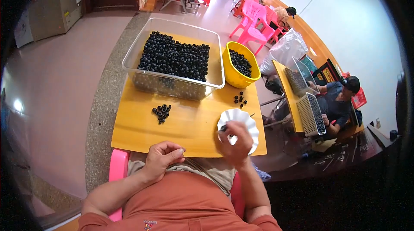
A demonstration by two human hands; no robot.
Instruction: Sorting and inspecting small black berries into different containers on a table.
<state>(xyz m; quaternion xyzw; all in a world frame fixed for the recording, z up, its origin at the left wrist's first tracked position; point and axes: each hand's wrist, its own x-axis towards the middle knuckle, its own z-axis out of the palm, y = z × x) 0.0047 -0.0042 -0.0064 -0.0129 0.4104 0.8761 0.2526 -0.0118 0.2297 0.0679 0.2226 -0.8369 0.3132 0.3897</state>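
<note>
My right hand [237,142] is over a white wavy-rimmed plate [248,121] at the table's right front. Its fingers are curled and a little blurred, with a small round black part [223,128] at the fingertips. A thin dark tip sticks out past the plate's far rim. My left hand [164,158] rests at the front edge, thumb and forefinger pressed together; what they hold, if anything, does not show. A small group of black hollow parts [161,113] lies on the yellow table [138,134], and several more black parts [240,99] lie beyond the plate.
A large clear bin [172,79] of black parts stands at the back of the table. Beside it is a yellow tub [237,77] with more. To the right, another person [338,101] sits at a table with a white basket [311,117]. Pink chairs [254,22] stand behind.
</note>
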